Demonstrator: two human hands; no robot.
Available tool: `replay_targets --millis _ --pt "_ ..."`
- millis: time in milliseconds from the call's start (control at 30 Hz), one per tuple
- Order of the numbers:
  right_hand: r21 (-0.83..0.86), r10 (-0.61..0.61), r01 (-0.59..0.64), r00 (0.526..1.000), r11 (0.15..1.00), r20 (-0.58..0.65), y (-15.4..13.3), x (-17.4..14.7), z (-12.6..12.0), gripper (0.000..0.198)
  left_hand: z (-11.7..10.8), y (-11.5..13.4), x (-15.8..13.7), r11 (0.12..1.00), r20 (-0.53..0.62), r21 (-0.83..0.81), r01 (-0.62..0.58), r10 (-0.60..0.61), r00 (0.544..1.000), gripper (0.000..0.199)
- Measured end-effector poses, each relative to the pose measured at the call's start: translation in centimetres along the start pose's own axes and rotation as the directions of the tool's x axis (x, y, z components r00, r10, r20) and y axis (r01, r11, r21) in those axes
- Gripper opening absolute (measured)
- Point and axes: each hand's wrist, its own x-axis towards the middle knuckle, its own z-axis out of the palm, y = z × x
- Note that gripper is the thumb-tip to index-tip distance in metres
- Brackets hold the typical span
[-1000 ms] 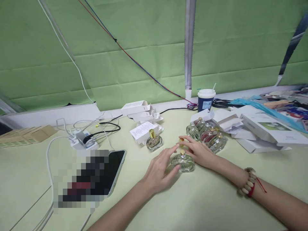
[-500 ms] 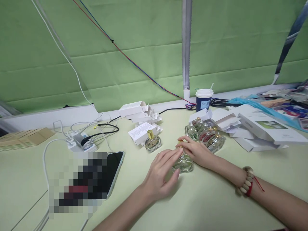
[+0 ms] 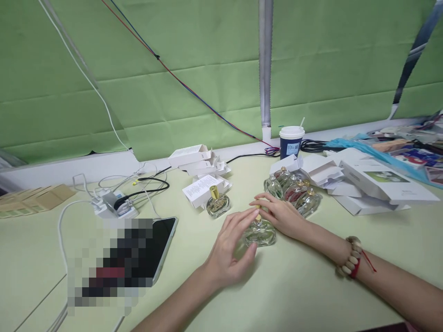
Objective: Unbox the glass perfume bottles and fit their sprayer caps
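Observation:
A clear glass perfume bottle (image 3: 261, 234) stands upright on the table between my hands, its gold neck showing. My left hand (image 3: 230, 251) is beside it, fingers stretched out toward its top and thumb apart. From the right, my right hand (image 3: 277, 214) reaches over the top, its fingertips around a small gold cap (image 3: 259, 207); their exact grip is partly hidden. Left of the hands stands another perfume bottle (image 3: 218, 206) with a tall gold cap. Several glass bottles (image 3: 294, 191) are grouped behind my right hand.
White cartons (image 3: 200, 190) lie beyond the capped bottle, and flattened white boxes (image 3: 374, 180) at right. A lidded paper cup (image 3: 291, 142) stands at the back. On the left are a partly blurred tablet (image 3: 164, 240), a power strip (image 3: 117, 205) with cables, and brown boxes (image 3: 38, 198).
The view has shifted slightly, moving everything a little left in the picture. Both hands stay around the top of the same bottle, with only slight finger movement.

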Motion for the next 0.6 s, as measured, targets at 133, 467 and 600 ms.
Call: replay_targets --millis 133,467,600 --pt "0.348 -0.068 0.153 0.967 0.925 -0.245 -1.6 -0.2 -1.0 0.031 0.5 -0.3 -0.3 0.983 -0.032 -0.017 0.183 -0.183 0.983 0.057" --pt "0.547 -0.156 0.305 0.94 0.779 -0.303 -3.8 -0.3 -0.8 0.011 0.4 -0.9 0.3 0.906 0.194 0.019 0.422 -0.418 0.888 0.025" --pt "0.643 0.017 0.185 0.955 0.743 -0.295 -3.5 -0.1 -1.1 0.012 0.4 -0.9 0.3 0.916 0.202 0.052 0.398 -0.4 0.894 0.025"
